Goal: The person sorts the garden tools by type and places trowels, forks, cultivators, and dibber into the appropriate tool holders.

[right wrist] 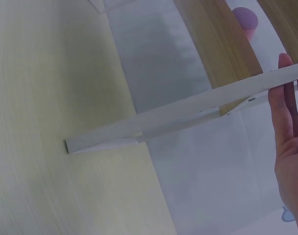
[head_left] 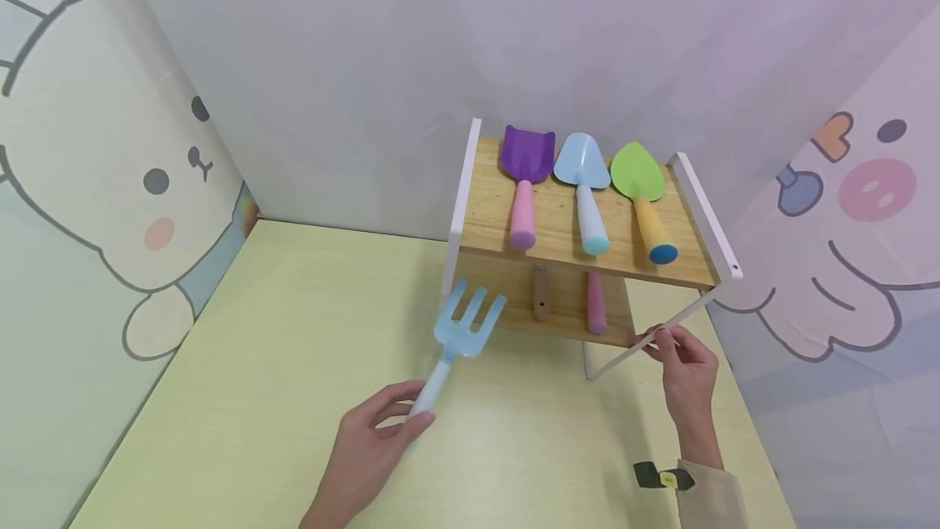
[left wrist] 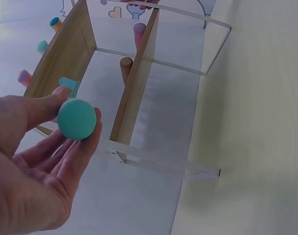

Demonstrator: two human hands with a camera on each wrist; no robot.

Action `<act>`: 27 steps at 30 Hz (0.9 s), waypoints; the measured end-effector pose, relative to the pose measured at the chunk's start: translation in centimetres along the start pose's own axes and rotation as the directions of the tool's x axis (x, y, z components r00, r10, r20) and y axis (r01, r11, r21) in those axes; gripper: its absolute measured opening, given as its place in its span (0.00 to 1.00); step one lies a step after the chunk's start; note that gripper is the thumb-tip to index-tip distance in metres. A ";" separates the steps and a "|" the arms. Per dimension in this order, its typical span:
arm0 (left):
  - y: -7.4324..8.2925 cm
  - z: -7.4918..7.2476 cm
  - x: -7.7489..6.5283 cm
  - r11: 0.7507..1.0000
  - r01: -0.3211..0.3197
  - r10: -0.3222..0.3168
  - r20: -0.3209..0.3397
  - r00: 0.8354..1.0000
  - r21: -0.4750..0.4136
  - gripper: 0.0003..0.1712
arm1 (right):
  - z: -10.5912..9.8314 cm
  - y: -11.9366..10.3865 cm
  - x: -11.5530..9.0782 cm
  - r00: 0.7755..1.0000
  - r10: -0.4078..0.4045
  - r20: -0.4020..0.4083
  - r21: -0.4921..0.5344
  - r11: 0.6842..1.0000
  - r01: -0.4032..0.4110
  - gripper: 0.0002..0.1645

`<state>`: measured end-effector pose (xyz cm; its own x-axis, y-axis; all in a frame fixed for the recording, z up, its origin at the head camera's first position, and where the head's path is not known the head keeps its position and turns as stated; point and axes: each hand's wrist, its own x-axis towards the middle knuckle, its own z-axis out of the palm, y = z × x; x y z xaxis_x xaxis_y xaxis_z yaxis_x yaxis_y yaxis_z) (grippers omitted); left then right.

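My left hand [head_left: 370, 447] holds a light blue hand fork [head_left: 461, 339] by its handle, tines pointing up and away, just left of the front of a two-tier wooden shelf [head_left: 483, 215]. In the left wrist view the round teal end of the fork's handle [left wrist: 77, 119] faces the camera between thumb and fingers. Around the white metal side frame [right wrist: 183, 108] at the shelf's right, my right hand [head_left: 690, 374] pinches with thumb and fingers near the lower board. The right wrist view catches only part of that hand.
On the top board lie a purple shovel [head_left: 527, 155] with a pink handle, a light blue trowel [head_left: 583, 162] and a green trowel [head_left: 637, 174] with a yellow handle. Below are a brown handle [head_left: 541, 296] and a pink handle [head_left: 596, 304]. Printed cloth walls surround the pale yellow table [head_left: 294, 333].
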<state>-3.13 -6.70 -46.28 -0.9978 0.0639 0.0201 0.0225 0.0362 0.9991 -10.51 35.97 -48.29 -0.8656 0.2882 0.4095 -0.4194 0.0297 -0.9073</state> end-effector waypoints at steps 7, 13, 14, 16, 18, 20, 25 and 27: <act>0.4 1.3 1.0 0.999 0.012 -0.012 -0.008 1.000 -0.052 0.17 | 0.1 -0.1 0.0 1.000 0.006 -0.005 -0.001 1.000 -0.006 0.09; 1.1 2.5 1.7 0.997 0.018 -0.020 -0.019 1.000 -0.072 0.17 | 0.0 -0.2 0.0 1.000 -0.003 0.010 0.009 1.000 0.003 0.12; 1.2 2.7 1.9 0.997 0.019 -0.020 -0.021 1.000 -0.076 0.17 | 0.1 -0.2 0.0 1.000 -0.002 0.009 0.007 1.000 0.002 0.11; 1.4 3.0 2.2 0.996 0.015 -0.017 -0.020 1.000 -0.085 0.17 | 0.1 -0.3 0.0 1.000 0.000 0.008 0.006 1.000 0.000 0.11; 1.5 3.3 2.6 0.996 0.008 -0.010 -0.021 1.000 -0.086 0.18 | 0.1 -0.4 -0.1 1.000 -0.001 0.009 0.006 1.000 0.001 0.11; 1.6 3.6 3.0 0.997 0.005 -0.007 -0.024 1.000 -0.081 0.18 | 0.2 -0.4 -0.1 1.000 -0.002 0.009 0.007 1.000 0.002 0.11; 2.0 4.2 3.8 0.997 0.001 -0.003 -0.034 0.999 -0.075 0.20 | 0.1 -0.3 -0.1 1.000 -0.003 0.009 0.005 1.000 0.003 0.10; 2.1 4.4 4.2 0.998 -0.005 0.003 -0.040 0.999 -0.068 0.20 | 0.1 -0.3 -0.1 1.000 0.001 0.004 0.001 1.000 -0.001 0.09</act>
<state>-6.95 -1.94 -44.25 -0.9994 0.0241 0.0242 0.0234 -0.0321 0.9992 -10.37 35.86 -48.03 -0.8672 0.2841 0.4090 -0.4188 0.0282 -0.9076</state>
